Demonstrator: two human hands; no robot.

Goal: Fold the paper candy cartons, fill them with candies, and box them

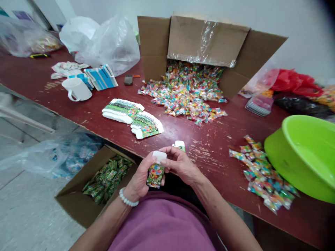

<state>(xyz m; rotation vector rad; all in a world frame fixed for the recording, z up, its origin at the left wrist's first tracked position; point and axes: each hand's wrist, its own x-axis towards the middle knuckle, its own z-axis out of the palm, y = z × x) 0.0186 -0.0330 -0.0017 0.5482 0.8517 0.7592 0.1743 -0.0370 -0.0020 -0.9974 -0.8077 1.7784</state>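
Both my hands hold one small green printed paper box [155, 174] just above my lap, at the near edge of the red table [104, 115]. My left hand [141, 179] wraps its lower part; a white bead bracelet circles that wrist. My right hand [179, 164] pinches the box's white top flap. Two stacks of flat, unfolded boxes [133, 116] lie on the table in front of me. A heap of small colourful candy packets [187, 92] spills from a big cardboard carton [209, 42] lying on its side at the back.
A smaller pile of candy packets [264, 174] lies right, beside a lime-green basin [306, 157]. A floor carton [78, 202] at my left holds several filled green boxes. A white mug [77, 90], plastic bags [104, 42] and blue-white cartons [101, 77] sit at the back left.
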